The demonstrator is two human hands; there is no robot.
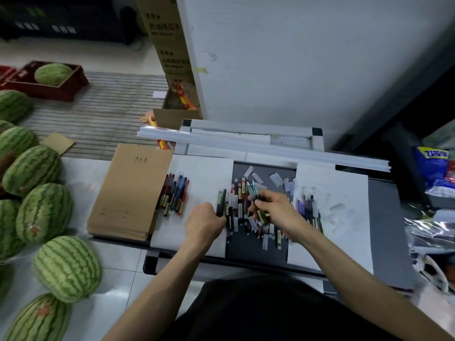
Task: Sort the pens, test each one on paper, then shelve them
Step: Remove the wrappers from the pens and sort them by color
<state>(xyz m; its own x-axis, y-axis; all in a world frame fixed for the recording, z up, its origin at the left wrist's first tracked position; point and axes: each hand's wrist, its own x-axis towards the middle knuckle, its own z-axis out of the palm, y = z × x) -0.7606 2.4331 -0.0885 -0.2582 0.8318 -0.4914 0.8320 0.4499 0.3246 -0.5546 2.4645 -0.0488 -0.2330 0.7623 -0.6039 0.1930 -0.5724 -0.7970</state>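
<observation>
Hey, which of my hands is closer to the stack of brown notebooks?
Left. The left hand, gripping dark pens, is over the white sheet just right of the brown notebooks; the right hand, holding teal pens, is farther right over the mixed pen pile.

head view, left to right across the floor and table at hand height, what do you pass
watermelons → brown notebook stack → red and blue pens → left hand gripping dark pens → mixed pen pile → right hand holding green pens → purple pens → blue packet
</observation>
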